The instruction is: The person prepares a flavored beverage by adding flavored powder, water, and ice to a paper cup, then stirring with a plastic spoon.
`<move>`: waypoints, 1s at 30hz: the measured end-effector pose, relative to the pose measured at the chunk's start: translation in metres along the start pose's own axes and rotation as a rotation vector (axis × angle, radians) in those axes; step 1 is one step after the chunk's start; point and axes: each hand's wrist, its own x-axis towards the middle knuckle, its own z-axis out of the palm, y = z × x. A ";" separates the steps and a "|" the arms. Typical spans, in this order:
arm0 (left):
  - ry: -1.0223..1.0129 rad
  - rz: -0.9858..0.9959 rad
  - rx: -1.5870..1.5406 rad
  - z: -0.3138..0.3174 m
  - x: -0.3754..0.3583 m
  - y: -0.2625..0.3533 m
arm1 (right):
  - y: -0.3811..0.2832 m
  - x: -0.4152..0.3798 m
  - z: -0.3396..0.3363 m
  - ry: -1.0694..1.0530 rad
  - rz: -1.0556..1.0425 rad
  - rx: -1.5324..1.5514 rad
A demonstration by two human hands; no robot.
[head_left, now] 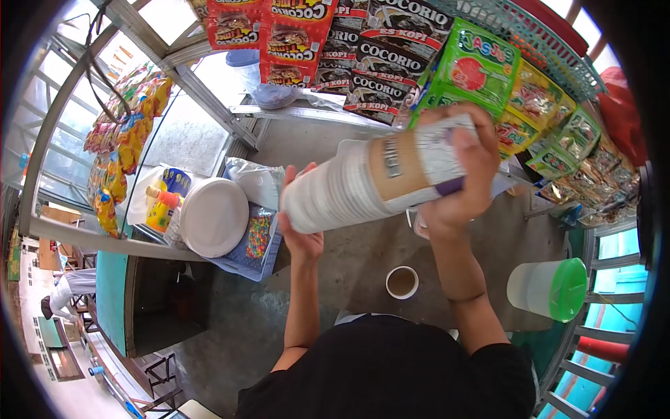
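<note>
A long stack of nested paper cups (349, 188) is held tilted between my two hands, its right end higher. My right hand (464, 171) wraps round the end with the brown-printed sleeve and purple band. At the opposite end, the fingers of my left hand (301, 241) curve about the white rims, partly hidden behind the stack. Below, a single white-rimmed cup (402, 283) with brown inside stands upright on the grey counter (363, 258), close to my body.
Drink sachets (398, 42) hang along the top, with green packets (481, 66) at right. At left are a round white lid (213, 217) and a blue tray (262, 262) with a bag of coloured sprinkles (259, 232). A green-lidded container (548, 288) stands right. A person (66, 293) is far left.
</note>
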 end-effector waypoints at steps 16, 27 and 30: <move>0.019 0.027 0.395 0.123 -0.107 -0.015 | -0.074 -0.051 -0.185 0.432 0.007 0.325; 0.419 -0.167 0.156 0.090 -0.132 -0.013 | -0.089 -0.056 -0.229 0.573 0.091 0.362; 0.476 -0.251 0.079 0.067 -0.142 -0.011 | -0.080 -0.061 -0.222 0.611 0.170 0.401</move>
